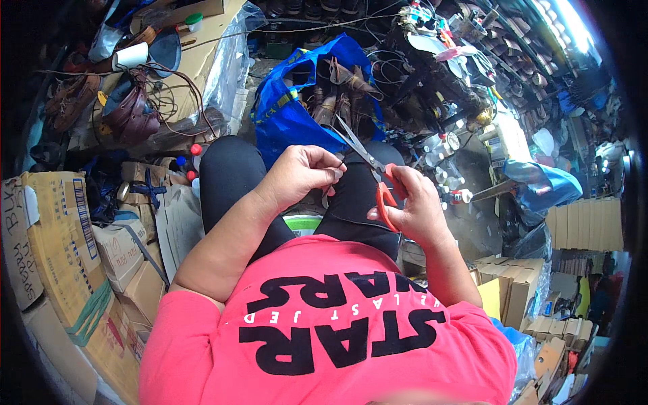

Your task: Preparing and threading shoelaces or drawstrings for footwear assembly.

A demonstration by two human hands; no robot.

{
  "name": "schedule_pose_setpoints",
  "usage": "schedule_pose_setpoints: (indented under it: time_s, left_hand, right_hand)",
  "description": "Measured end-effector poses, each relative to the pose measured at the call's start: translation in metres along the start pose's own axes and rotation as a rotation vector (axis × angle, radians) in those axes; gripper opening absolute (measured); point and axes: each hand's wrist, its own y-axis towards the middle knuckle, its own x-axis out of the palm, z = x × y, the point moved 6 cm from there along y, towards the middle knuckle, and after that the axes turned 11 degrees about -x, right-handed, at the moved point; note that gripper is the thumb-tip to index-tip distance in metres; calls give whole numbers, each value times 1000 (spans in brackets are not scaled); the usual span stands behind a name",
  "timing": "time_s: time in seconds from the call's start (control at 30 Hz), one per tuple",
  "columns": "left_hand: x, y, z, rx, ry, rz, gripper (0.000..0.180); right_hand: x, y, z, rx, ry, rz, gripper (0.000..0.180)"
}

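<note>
- Scissors (376, 166) with orange-red handles are held just above the middle of the frame, over the lap, blades slightly parted and pointing toward the top.
- The right hand (420, 208) is curled round the handles, thumb and fingers on the separate loops, presumably so that the grip can work the blades.
- The left hand (304, 177) is nearly closed, thumb and forefinger pinching a small dark piece (342, 165), too fine to identify; the pinch probably keeps it steady near the blades.
- Both hands meet between the knees, likely for close control in good view.
- A blue bag (278, 129) stands open at upper centre, brown leather-looking pieces inside; its mouth faces up, perhaps for easy reach.
- Maroon leather pieces (133, 116) and a white cup-like roll (130, 56) lie at upper left.
- Cardboard boxes (62, 226) are stacked at left, apparently stored aside to leave the lap free.
</note>
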Motion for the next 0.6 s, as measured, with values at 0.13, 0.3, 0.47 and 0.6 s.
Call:
schedule_pose_setpoints:
  time_s: [0.13, 0.3, 0.47, 0.6]
  left_hand:
    - [0, 1, -2, 11, -3, -12, 15]
    - [0, 2, -3, 8, 7, -16, 16]
    - [2, 1, -1, 16, 3, -25, 16]
    - [2, 1, -2, 12, 9, -25, 17]
  right_hand:
    - [2, -1, 2, -18, -16, 13, 77]
    - [3, -1, 4, 39, 40, -1, 68]
    - [4, -2, 6, 66, 67, 2, 67]
    - [3, -2, 4, 56, 95, 26, 65]
